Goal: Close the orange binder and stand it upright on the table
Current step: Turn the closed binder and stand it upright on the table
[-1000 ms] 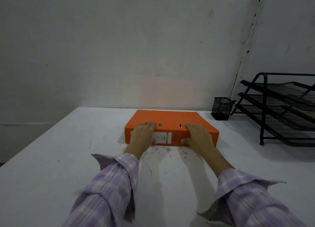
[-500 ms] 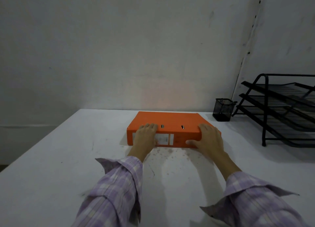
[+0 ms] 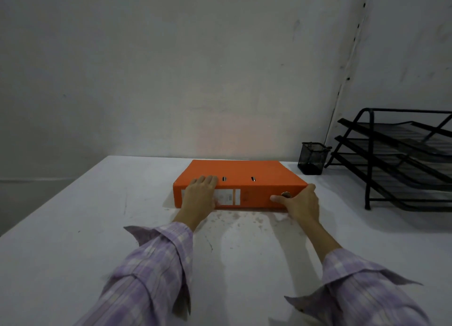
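Note:
The orange binder (image 3: 244, 174) lies flat and shut on the white table (image 3: 73, 215), its spine with a white label and a metal finger ring facing me. My left hand (image 3: 200, 195) rests over the spine's left part, fingers curled onto the top cover. My right hand (image 3: 302, 201) grips the binder's near right corner, thumb on the spine beside the ring, fingers wrapped around the right end.
A black mesh pen cup (image 3: 311, 158) stands just right of the binder at the back. A black wire tiered paper tray (image 3: 401, 159) fills the right side. A grey wall runs close behind the table's far edge.
My right hand slid from the top of the spine to the binder's right corner, uncovering the metal ring. The left hand stayed on the spine's left part. The binder stayed flat.

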